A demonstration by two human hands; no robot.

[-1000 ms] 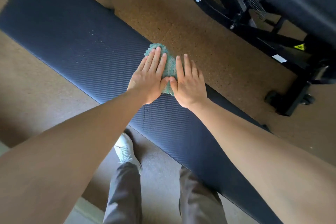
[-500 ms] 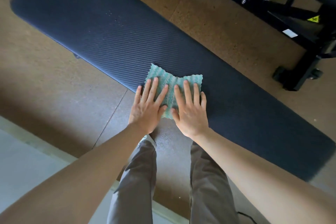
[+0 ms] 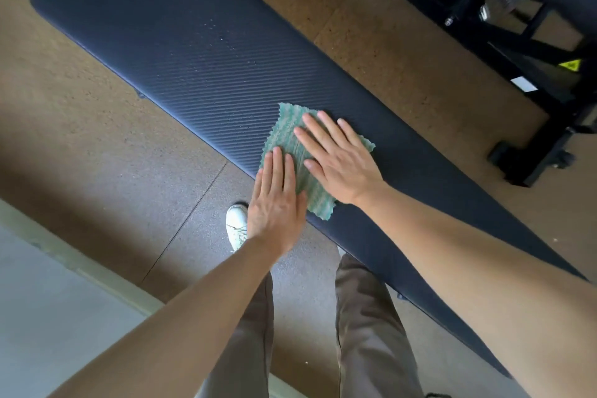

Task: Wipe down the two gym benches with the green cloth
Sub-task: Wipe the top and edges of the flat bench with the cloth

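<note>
Both sets of fingers lie flat and spread, pressing down and gripping nothing. The right hand rests wholly on the cloth, its fingertips near the cloth's far corner. The left hand has only its fingertips on the cloth's near-left part; its palm hangs off the bench edge, over the floor.

Under the fingers the cloth lies mostly flat, ribbed and slightly rumpled between the two hands. Its near corner sits just past the right wrist, close to the bench's near edge.

The risks follow from that. Since neither hand pinches the cloth, only downward pressure carries it; if the hands push at different speeds or in different directions, it will likely bunch between them and wipe a narrower strip. With the left palm unsupported, a push toward the near edge may slide the cloth off the pad and onto the floor.

Beyond the fingertips, up and to the left, pale specks dot the pad, and much of the pad there looks uncovered by any pass, so strokes kept short could miss it. Further off, beyond the right hand, a black frame stands, probably the second bench; its pad is barely in view. The shoe stands just below the left hand.
</note>
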